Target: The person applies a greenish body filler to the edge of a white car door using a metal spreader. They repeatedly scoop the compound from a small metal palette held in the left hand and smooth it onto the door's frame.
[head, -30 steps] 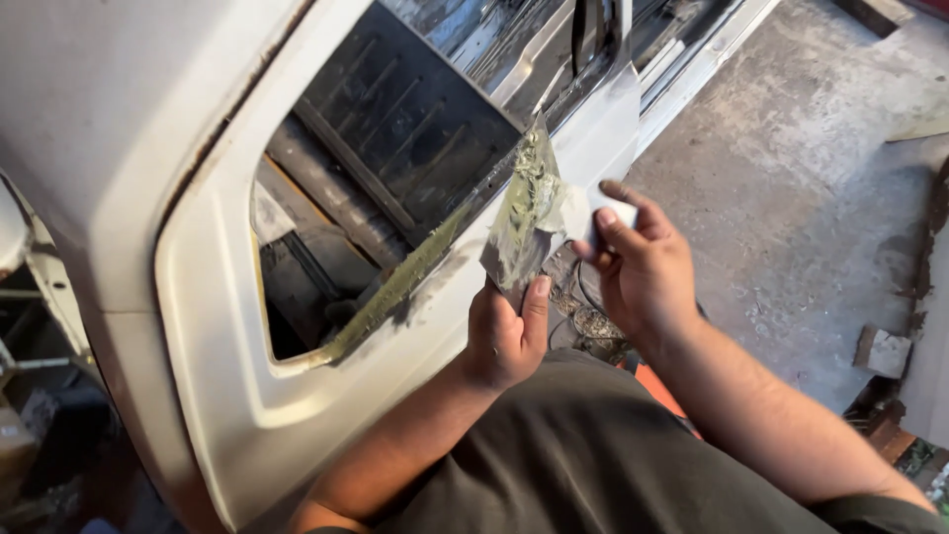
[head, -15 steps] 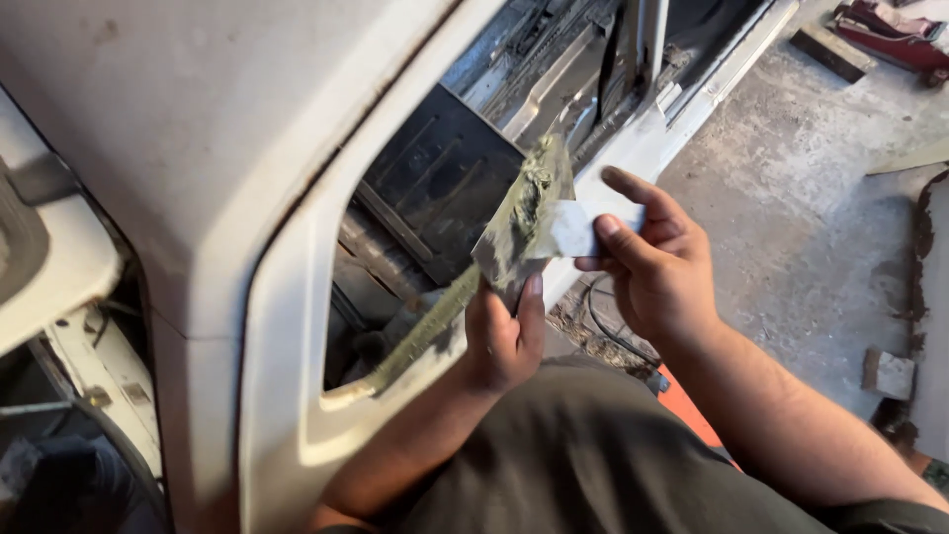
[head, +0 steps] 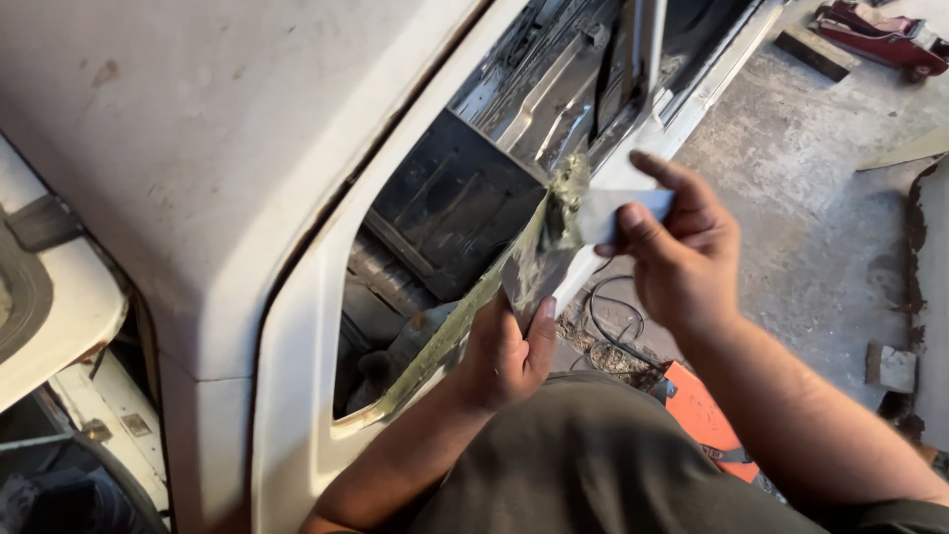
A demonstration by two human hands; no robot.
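Note:
My left hand [head: 506,354] grips a flat metal plate [head: 539,265] smeared with greenish filler paste, held upright in front of me. My right hand [head: 682,252] pinches a small pale grey spreader [head: 618,213] against the top of that plate, where a lump of green paste [head: 570,185] sits. Both hands are just beside the window opening [head: 435,247] of a white vehicle body [head: 198,148]. A band of green paste [head: 435,341] runs along the lower edge of the opening.
Dark ribbed panels and metal rails show through the opening. Concrete floor [head: 791,218] lies to the right, with a coiled wire [head: 608,326], an orange object [head: 702,415], a red tool [head: 870,35] at the far top right and a rusty panel edge [head: 929,297].
My head has moved closer and left, so the white body fills more of the view. Both hands stay on the plate and spreader, and the spreader has risen to the plate's top.

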